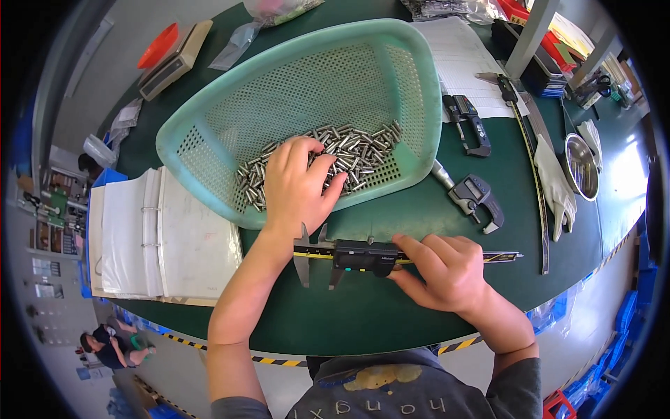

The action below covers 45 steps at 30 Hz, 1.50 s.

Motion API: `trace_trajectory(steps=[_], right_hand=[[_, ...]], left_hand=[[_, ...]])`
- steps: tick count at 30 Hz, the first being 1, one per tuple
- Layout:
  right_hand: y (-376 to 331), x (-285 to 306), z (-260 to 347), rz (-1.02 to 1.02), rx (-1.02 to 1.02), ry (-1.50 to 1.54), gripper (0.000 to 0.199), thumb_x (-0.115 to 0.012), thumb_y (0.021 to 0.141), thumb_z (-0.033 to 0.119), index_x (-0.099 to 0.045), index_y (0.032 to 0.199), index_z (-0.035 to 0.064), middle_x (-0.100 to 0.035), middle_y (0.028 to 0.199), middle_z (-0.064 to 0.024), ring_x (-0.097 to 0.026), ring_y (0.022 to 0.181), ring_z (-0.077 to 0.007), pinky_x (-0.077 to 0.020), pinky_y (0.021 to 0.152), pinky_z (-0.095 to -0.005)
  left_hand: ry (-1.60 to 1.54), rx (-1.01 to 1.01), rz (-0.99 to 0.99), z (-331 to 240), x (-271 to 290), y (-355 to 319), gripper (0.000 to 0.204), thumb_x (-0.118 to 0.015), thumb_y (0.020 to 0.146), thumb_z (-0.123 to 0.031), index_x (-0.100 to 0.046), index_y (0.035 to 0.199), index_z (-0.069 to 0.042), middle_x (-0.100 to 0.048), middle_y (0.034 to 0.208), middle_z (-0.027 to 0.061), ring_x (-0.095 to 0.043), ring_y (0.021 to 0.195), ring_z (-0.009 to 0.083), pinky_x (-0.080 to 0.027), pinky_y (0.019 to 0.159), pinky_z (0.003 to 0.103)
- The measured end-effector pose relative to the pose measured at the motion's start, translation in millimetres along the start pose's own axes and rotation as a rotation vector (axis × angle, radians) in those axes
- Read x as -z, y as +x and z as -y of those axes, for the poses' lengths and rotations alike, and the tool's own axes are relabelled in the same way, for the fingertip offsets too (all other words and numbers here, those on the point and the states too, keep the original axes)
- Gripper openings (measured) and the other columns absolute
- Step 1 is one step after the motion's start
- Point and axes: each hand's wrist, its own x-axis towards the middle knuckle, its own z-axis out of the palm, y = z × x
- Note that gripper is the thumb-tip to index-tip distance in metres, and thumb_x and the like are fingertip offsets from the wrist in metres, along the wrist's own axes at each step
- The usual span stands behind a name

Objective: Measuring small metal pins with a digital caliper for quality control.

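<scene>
Left hand [296, 183] and right hand [445, 270] apart
Lettering marks caliper [357, 257] and shirt [412, 391]; left curls over pins [359, 150] in the basket [300, 80], its grip unclear; right clasps the caliper this side of the basket.

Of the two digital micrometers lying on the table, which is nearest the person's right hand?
The lower micrometer, lying just beyond the right hand. The other micrometer lies farther off, by the white sheets.
</scene>
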Motion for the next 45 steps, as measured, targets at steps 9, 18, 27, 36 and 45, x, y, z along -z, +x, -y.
trace_trajectory(steps=[9,18,27,36,45], right_hand=[[-1,-2,0,-0.011,-0.009,-0.006,0.042,-0.075,0.063,0.023,-0.063,0.097,0.0025,-0.047,0.059,-0.0006,-0.046,0.043,-0.0167,-0.0356,0.040,-0.0297],[0,1,-6,-0.022,-0.062,0.011,0.043,-0.077,0.062,0.019,-0.063,0.099,0.0017,-0.051,0.061,-0.0034,-0.050,0.044,-0.0174,-0.0388,0.041,-0.0288],[1,-3,-11,-0.079,-0.234,0.090,0.038,-0.077,0.066,0.012,-0.062,0.100,0.0019,-0.056,0.065,-0.0053,-0.052,0.047,-0.0167,-0.0410,0.043,-0.0281],[-2,-8,-15,-0.046,-0.229,0.063,0.037,-0.076,0.068,0.013,-0.062,0.100,0.0024,-0.056,0.065,-0.0057,-0.052,0.048,-0.0172,-0.0408,0.043,-0.0276],[-2,-8,-11,0.052,-0.180,0.012,0.041,-0.077,0.065,0.017,-0.062,0.100,0.0021,-0.054,0.064,-0.0061,-0.054,0.049,-0.0216,-0.0429,0.045,-0.0310]], left_hand=[[-0.108,0.044,-0.094,-6,-14,-1,0.015,-0.070,0.064,-0.001,-0.060,0.074,-0.005,-0.060,0.093,0.0053,-0.057,0.092,0.0265,-0.044,0.079,0.038],[-0.961,0.383,-0.142,-17,15,-61,0.020,-0.064,0.079,0.000,-0.046,0.087,-0.001,-0.064,0.096,0.0158,-0.064,0.092,0.0239,-0.049,0.083,0.034],[-0.993,0.599,-0.140,-34,31,-91,0.014,-0.057,0.084,0.003,-0.053,0.097,0.004,-0.064,0.089,0.0127,-0.063,0.075,0.0142,-0.049,0.070,0.024],[-0.769,0.388,-0.020,-32,35,-88,0.033,-0.066,0.077,0.003,-0.059,0.110,-0.001,-0.061,0.082,0.0073,-0.062,0.076,0.0145,-0.049,0.069,0.026],[-1.081,0.563,0.056,-41,40,-91,0.071,-0.071,0.073,0.004,-0.035,0.134,0.001,-0.059,0.087,0.0054,-0.060,0.083,0.0134,-0.047,0.077,0.027]])
